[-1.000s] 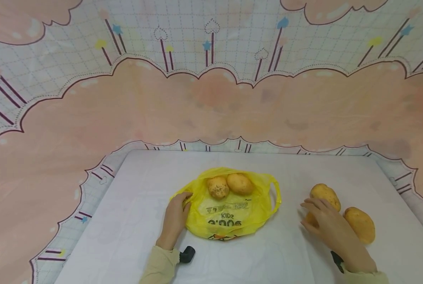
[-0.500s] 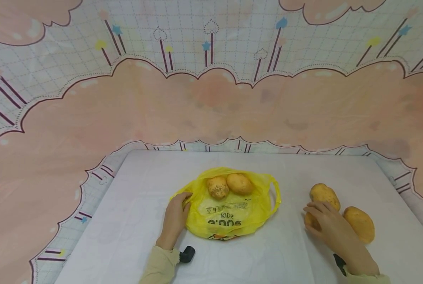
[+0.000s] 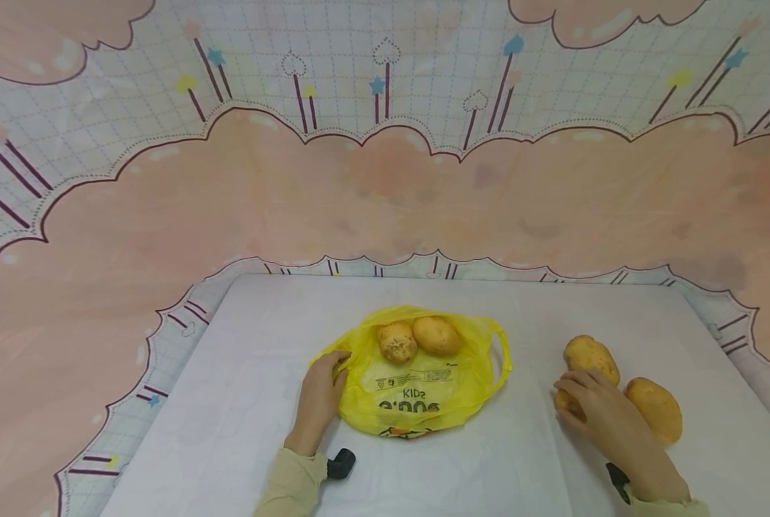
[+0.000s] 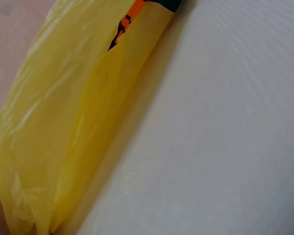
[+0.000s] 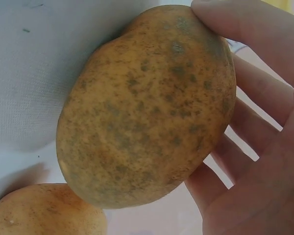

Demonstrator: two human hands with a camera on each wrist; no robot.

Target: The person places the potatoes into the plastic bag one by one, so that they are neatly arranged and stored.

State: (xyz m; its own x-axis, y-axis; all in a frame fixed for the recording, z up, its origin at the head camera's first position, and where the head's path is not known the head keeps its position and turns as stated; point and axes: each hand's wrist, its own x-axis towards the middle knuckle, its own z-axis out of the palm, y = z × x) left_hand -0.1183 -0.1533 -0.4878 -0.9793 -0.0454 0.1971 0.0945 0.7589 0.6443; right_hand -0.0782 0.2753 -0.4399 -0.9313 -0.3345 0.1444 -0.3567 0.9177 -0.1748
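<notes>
A yellow plastic bag lies with its mouth spread in the middle of the head view. Inside it, two potatoes rest side by side, a speckled one and a smoother one. My left hand pinches the bag's left edge; its fingers are mostly out of the left wrist view, where the bag's side shows. Over on the right, my right hand grips a potato, thumb on one side and fingers round the other. That potato is partly hidden under the hand in the head view.
Two more potatoes lie close to my right hand: one just beyond it, one to its right. A loop handle of the bag sticks out to the right. Everything lies on a white-covered table before a patterned cloth backdrop.
My right hand has shifted slightly to the right, its thumb and fingers drawing in around the potato. My left hand and the bag have stayed in place.
</notes>
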